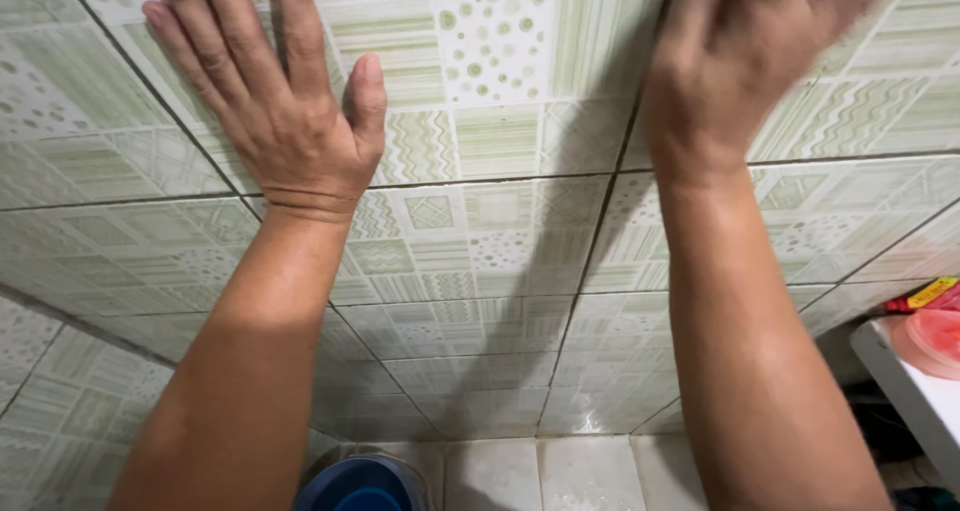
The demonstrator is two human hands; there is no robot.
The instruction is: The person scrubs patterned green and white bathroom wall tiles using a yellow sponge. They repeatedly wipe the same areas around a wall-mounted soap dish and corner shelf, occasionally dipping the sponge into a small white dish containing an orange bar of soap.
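Head view, looking down along both forearms toward a tiled wall [500, 221] of pale green patterned squares. Left hand [280, 101] spread wide, palm pressed flat against the tiles, fingers fanned upward, thumb out to the side, holding nothing. Right hand [740, 61] raised to the same wall, blurred, apparently flat against or just off the tiles; empty as far as can be told, though exact finger spread hard to read. Hands well apart, with dark grout lines [600, 221] running between them.

As to progress, judged from surfaces alone: tiles glossy with a faint sheen, no cloth, sponge or foam anywhere in sight, so hard to tell how much of the wall is already gone over and how much remains.

Containers: a blue round bucket or basin [360, 483] at the bottom edge, between the forearms, near the floor tiles [560, 471]; contents not visible. At the right edge, a white shelf [915, 391] bearing a pinkish translucent container [935, 339], contents unclear, with a red-and-yellow item [925, 296] just behind.
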